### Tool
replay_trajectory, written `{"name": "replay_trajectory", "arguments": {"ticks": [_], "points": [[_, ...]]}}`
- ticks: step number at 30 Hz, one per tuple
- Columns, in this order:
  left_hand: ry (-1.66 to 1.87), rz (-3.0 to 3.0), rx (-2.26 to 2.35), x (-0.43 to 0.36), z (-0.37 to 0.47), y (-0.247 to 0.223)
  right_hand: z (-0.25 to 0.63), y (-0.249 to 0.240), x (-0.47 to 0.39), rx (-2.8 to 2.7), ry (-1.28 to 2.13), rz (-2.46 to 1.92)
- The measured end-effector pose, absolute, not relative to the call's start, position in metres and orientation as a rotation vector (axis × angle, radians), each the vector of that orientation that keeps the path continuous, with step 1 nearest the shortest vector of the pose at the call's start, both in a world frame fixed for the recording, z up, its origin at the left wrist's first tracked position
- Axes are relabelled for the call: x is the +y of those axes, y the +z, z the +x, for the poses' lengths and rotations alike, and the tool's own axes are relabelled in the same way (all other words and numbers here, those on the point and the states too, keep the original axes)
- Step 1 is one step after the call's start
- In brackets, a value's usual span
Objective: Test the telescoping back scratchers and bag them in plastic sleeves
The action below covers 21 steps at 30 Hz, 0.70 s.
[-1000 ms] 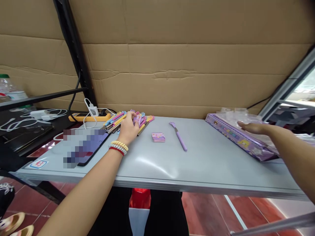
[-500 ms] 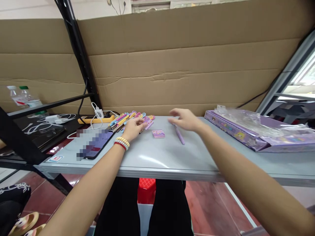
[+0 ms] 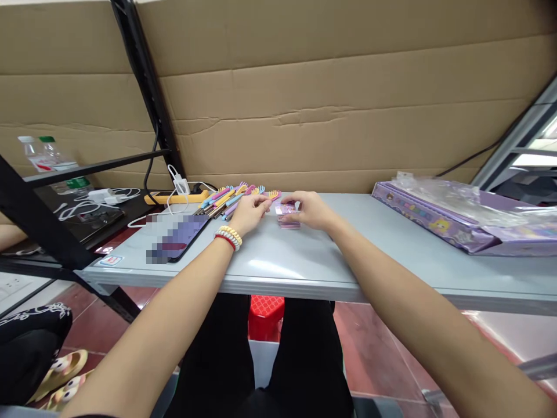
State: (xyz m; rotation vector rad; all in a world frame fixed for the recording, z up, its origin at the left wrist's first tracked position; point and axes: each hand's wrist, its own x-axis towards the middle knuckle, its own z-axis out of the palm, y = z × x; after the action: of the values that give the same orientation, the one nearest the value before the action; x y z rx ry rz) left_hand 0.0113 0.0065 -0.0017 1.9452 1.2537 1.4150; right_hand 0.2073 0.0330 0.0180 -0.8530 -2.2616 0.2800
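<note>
My right hand [image 3: 308, 210] has its thumb and fingers on a small purple card [image 3: 285, 208], just above a stack of similar cards [image 3: 289, 225] on the grey table. To its left, my left hand [image 3: 250, 213], with bracelets at the wrist, has its fingertips pinched together; what may be between them is too small to make out. Beyond and left of this hand lies a pile of colourful pens [image 3: 221, 200] with curled, hand-like tops. The purple pen is not visible.
A phone [image 3: 185, 237] lies left of my left forearm, near a yellow power strip [image 3: 191, 198] with white cables. At the right is a purple box [image 3: 435, 223] with clear plastic on it. Cardboard [image 3: 278, 116] stands behind the table. Bottles [image 3: 56, 159] stand at far left.
My right hand has moved left and down to the card stack and has taken hold of the card that was by my left hand. The purple pen has gone from sight. The view has shifted slightly.
</note>
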Motion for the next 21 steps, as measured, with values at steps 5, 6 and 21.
{"name": "replay_trajectory", "arguments": {"ticks": [5,6,21], "points": [[1.252,2.270,1.379,0.001,0.014,-0.003,0.211,0.014,0.038,-2.291,0.445,-0.978],[1.186,2.339,1.369,-0.001,0.014,-0.004,0.211,0.014,0.039,-2.317,0.461,-0.990],[0.655,2.401,1.635,-0.010,0.031,0.001,0.219,0.016,0.037,-2.347,0.562,-1.130]]}}
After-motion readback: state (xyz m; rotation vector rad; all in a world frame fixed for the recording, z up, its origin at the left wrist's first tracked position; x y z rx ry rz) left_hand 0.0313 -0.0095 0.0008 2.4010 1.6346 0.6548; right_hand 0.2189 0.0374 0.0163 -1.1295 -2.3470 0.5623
